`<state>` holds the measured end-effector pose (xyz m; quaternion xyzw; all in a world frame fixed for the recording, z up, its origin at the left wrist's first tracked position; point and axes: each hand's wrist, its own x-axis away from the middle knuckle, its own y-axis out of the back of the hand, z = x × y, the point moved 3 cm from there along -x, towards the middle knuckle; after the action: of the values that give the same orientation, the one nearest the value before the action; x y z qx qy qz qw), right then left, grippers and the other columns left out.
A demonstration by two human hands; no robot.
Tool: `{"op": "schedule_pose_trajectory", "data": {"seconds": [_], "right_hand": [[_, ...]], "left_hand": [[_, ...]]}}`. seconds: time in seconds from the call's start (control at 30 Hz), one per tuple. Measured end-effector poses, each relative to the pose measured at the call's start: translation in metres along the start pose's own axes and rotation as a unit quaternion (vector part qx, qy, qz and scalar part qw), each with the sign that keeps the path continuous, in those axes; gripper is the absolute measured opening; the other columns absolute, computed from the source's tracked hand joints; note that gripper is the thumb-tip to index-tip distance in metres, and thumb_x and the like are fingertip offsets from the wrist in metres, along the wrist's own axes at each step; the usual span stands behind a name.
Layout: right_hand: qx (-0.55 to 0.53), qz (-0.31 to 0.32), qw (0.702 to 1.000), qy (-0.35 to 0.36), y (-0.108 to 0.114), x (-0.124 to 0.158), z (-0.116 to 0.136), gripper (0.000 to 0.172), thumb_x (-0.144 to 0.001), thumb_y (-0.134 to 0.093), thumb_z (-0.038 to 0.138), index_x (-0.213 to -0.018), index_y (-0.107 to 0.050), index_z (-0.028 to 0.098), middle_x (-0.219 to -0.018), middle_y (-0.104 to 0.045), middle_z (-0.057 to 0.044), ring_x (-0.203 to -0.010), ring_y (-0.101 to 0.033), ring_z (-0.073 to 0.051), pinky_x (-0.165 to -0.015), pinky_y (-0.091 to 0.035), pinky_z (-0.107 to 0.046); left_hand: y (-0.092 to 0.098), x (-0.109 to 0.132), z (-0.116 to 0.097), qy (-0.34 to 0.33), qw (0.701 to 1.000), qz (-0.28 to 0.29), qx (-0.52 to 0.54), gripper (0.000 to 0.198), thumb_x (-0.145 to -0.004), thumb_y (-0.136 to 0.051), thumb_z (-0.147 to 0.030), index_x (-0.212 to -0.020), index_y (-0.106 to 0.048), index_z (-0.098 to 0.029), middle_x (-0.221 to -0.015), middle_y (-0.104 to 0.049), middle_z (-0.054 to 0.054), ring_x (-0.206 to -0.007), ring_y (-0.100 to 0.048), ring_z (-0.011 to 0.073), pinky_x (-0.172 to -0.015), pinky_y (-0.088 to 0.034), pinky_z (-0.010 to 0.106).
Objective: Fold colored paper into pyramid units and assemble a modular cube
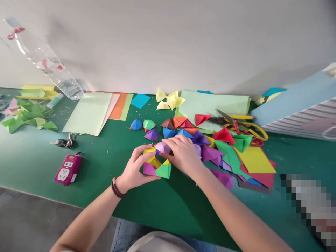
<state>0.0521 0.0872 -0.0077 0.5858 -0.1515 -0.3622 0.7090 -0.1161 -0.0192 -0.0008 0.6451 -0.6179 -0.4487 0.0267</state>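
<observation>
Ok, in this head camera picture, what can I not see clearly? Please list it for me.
Head view only:
- Middle of the folded paper model: covered by the left hand and right hand.
- Pixelated object at the right edge: blurred, cannot tell what it is.
- Striped stack: cut off by the right edge.
- Print on the magenta box: too small to read.

Model (157, 162): folded-paper modular piece, as I read it from here, units interlocked in a rough cluster. Yellow unit (149, 153) at upper left, violet unit (149, 169) at lower left, green unit (163, 170) at lower right, points upward; lilac unit (162, 148) on top. Left hand (135, 166) cups the left side. Right hand (183, 154) lies over the lilac unit, fingers curled down against it.
</observation>
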Motion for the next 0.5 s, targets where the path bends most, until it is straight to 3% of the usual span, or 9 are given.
{"op": "schedule_pose_trajectory", "data": {"seconds": [0.1,0.2,0.37,0.5], "right_hand": [[0.037,0.033,0.999,0.006,-0.010,-0.004,0.006,0.040,-0.085,-0.068,0.037,-0.119,-0.066,0.016,-0.109,-0.073,-0.012,-0.106,-0.057,-0.035,-0.088,-0.043,-0.048],[0.010,0.023,1.000,0.005,-0.008,-0.003,0.002,0.034,-0.084,-0.070,0.031,-0.115,-0.068,0.017,-0.107,-0.073,-0.011,-0.105,-0.059,-0.033,-0.095,-0.041,-0.049],[-0.192,-0.040,0.980,-0.031,0.026,0.017,-0.020,0.038,-0.086,-0.066,0.035,-0.122,-0.062,0.024,-0.120,-0.066,-0.009,-0.112,-0.061,-0.027,-0.095,-0.049,-0.042],[-0.324,0.039,0.945,0.004,0.044,0.040,-0.026,0.038,-0.085,-0.068,0.035,-0.122,-0.060,0.032,-0.126,-0.061,-0.005,-0.116,-0.060,-0.024,-0.094,-0.053,-0.037]], "left_hand": [[-0.004,0.002,-0.001,0.010,1.000,0.007,0.014,0.086,-0.069,-0.083,-0.042,-0.141,-0.040,-0.025,-0.135,-0.046,0.017,-0.127,-0.052,0.0331,-0.101,-0.051,0.055],[-0.005,0.004,-0.001,0.014,0.999,0.007,0.027,0.091,-0.069,-0.082,-0.042,-0.144,-0.035,-0.025,-0.136,-0.046,0.018,-0.128,-0.051,0.0333,-0.101,-0.050,0.056],[-0.009,0.006,-0.002,-0.004,1.000,0.017,0.025,0.094,-0.069,-0.083,-0.042,-0.146,-0.033,-0.022,-0.137,-0.046,0.020,-0.130,-0.050,0.0333,-0.103,-0.050,0.053],[-0.013,0.006,-0.004,-0.033,0.999,0.038,0.016,0.087,-0.072,-0.081,-0.039,-0.144,-0.035,-0.021,-0.135,-0.050,0.021,-0.130,-0.050,0.0339,-0.101,-0.052,0.051]]}}
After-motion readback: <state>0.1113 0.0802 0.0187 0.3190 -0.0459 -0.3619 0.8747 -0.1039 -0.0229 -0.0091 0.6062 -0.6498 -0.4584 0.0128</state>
